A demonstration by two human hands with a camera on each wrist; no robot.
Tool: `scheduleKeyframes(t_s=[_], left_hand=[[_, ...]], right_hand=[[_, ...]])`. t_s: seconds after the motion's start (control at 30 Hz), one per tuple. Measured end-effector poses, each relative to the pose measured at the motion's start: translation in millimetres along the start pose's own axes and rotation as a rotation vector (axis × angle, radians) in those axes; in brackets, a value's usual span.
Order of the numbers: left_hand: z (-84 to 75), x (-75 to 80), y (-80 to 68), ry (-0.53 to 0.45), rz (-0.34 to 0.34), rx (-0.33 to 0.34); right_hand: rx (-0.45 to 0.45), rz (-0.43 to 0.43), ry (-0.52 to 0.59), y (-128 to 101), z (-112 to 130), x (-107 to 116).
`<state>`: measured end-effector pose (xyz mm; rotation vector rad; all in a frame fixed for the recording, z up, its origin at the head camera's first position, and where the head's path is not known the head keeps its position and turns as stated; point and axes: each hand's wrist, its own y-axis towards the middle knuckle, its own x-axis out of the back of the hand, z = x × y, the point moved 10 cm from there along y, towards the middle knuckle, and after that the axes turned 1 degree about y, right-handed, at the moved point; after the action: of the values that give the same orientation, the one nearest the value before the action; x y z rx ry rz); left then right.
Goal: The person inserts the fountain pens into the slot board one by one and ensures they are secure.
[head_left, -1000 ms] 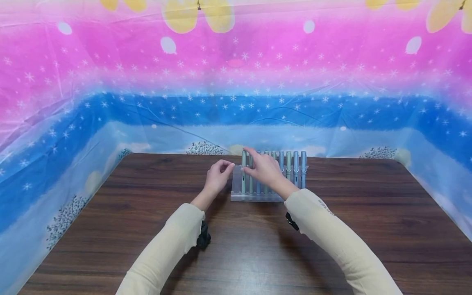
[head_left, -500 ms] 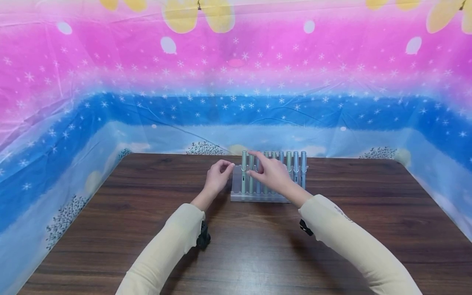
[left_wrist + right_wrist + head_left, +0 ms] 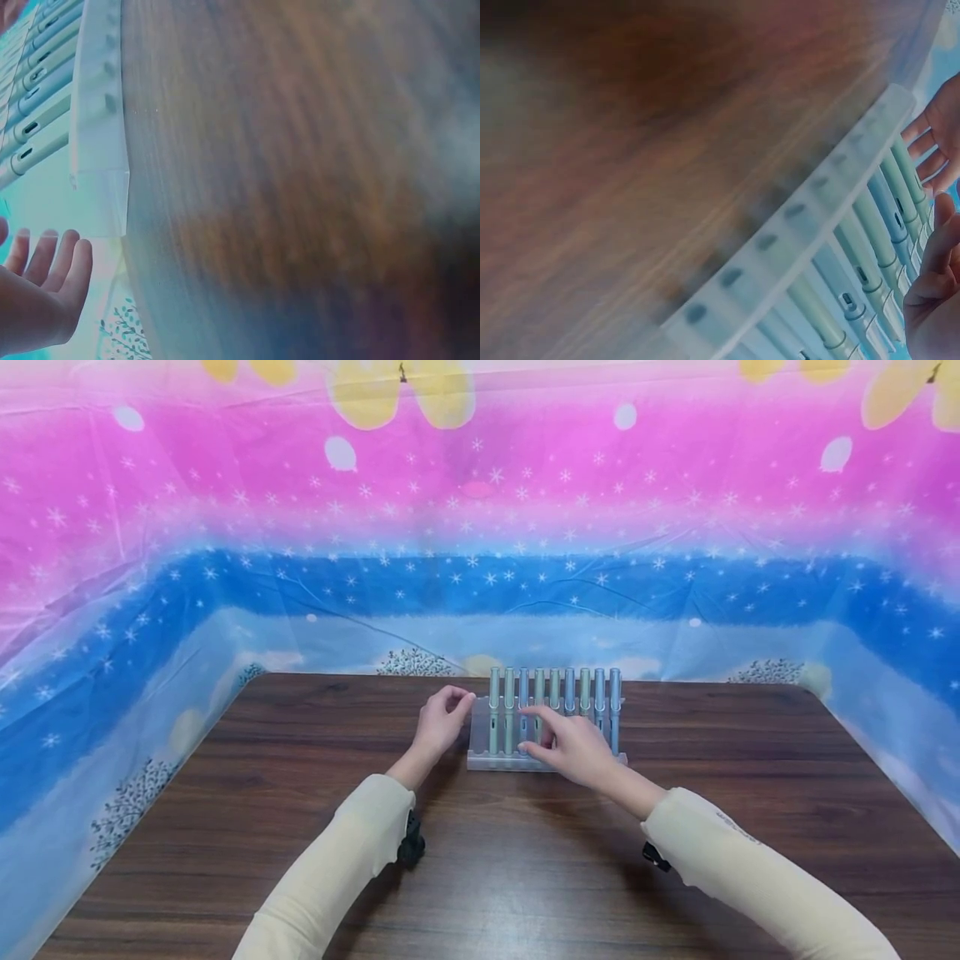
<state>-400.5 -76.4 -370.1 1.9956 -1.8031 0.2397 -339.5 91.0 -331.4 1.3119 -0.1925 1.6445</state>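
Note:
A clear plastic pen stand (image 3: pixel 480 762) holds several capped pens (image 3: pixel 494 727) in a row, pale green and pale blue, upright with clips facing front. My left hand (image 3: pixel 441 720) is at the stand's upper left corner, thumb and forefinger pinching its edge; in the left wrist view the other fingers (image 3: pixel 60 262) extend beside the stand's end. My right hand (image 3: pixel 577 747) is in front of the row, forefinger and thumb spread apart near a blue pen (image 3: pixel 523 722) and holding nothing. It covers the lower parts of several pens. The right wrist view shows this hand (image 3: pixel 936 289) beside the pen caps.
The stand rests towards the far edge of a dark wooden table (image 3: pixel 480 877). Behind and around the table hangs a pink and blue cloth (image 3: pixel 480 577) with snowflakes. An unfilled stretch of the stand lies left of the leftmost pen.
My right hand has moved right and down, from the leftmost green pens to before the third pen, uncovering the tops of the row. The left hand has stayed at the stand's corner.

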Motion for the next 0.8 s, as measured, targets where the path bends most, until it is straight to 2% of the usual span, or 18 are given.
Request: scheduleKeyframes(t_s=[0.23,0.43,0.57,0.8], left_hand=[[-0.2,-2.7,-3.5,-0.042,0.04,0.027],[-8.7,-2.5,-7.0,0.059,0.06,-0.008],[-19.4,-2.4,-12.9,0.128,0.091,-0.068],[-39.9,7.2,-33.6,0.303,0.139,-0.23]], right_hand=[[-0.002,-0.025,-0.019,-16.9,-8.4,9.0],[-0.007,-0.051,-0.031,-28.4,-20.9,23.0],[-0.031,-0.051,-0.027,-35.1,-29.0,36.2],[-0.139,-0.019,-0.031,-52.5,-50.5,60.8]])
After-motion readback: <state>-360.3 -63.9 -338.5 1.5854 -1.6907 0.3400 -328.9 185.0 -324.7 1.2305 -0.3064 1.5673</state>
